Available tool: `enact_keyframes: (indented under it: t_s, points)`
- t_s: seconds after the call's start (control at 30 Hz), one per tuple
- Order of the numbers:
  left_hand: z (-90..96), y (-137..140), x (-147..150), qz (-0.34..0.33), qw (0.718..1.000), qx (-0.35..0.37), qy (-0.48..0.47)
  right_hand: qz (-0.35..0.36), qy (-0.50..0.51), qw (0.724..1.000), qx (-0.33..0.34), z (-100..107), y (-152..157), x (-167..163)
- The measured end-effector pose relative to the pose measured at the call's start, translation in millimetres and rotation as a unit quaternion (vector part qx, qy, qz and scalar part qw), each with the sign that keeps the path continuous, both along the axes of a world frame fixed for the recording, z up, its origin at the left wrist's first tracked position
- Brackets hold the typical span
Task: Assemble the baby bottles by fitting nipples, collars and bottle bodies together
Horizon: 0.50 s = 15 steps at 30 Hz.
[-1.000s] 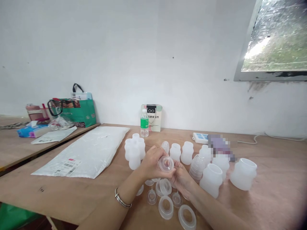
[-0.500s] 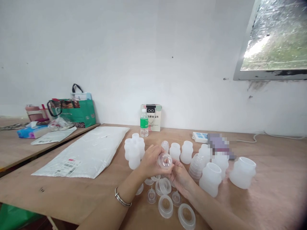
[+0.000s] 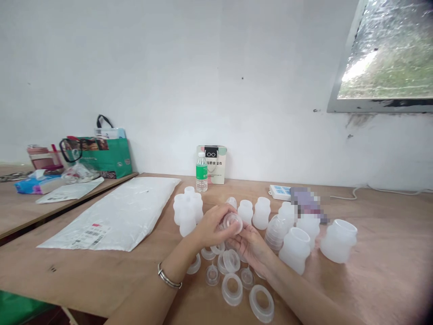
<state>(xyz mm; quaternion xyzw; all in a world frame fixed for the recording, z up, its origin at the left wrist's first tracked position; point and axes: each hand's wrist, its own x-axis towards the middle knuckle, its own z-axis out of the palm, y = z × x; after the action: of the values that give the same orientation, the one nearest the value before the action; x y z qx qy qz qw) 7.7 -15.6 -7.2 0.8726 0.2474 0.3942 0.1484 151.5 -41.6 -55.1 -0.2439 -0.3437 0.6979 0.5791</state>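
Note:
Above the table's middle, both hands meet on a clear round bottle collar (image 3: 231, 221), its open side facing me. My left hand (image 3: 214, 227) wraps it from the left, with the thumb across its opening. From the right and below, my right hand (image 3: 253, 245) has its fingers curled against it. Whether a nipple sits inside the collar I cannot tell. Below the hands lie several loose clear collars (image 3: 232, 289) and small clear nipples (image 3: 213, 275), some partly hidden by the hands. Frosted, waisted bottles (image 3: 295, 249) stand to the right, near stacked clear domed caps (image 3: 275, 232).
More frosted bottles (image 3: 188, 212) cluster on the left, beside a large white plastic mailer (image 3: 111, 214). Behind stand a water bottle (image 3: 201, 172) and a paper bag (image 3: 218, 167). A white power strip (image 3: 280, 192) lies at the back right. A green bag (image 3: 115, 155) stands far left.
My left thumb has moved over the collar's opening and the collar has tilted. My right fingers have shifted beneath it. The whole view has shifted slightly.

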Motion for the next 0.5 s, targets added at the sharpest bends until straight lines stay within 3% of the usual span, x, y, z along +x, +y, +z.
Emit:
enact_keyframes:
  t_s: [0.2, 0.4, 0.5]
  points:
    - [-1.9, 2, 2, 0.015, 0.995, -0.038, -0.091, -0.014, 0.002, 1.000, 0.006, 13, -5, 4]
    - [4.6, -6, 7, 0.078, 0.983, -0.034, -0.161, -0.047, -0.121, 0.979, 0.155, 37, -21, 0]
    - [15.0, -8, 8, 0.093, 0.983, -0.022, -0.154, -0.096, -0.169, 0.965, 0.177, 55, -22, -4]
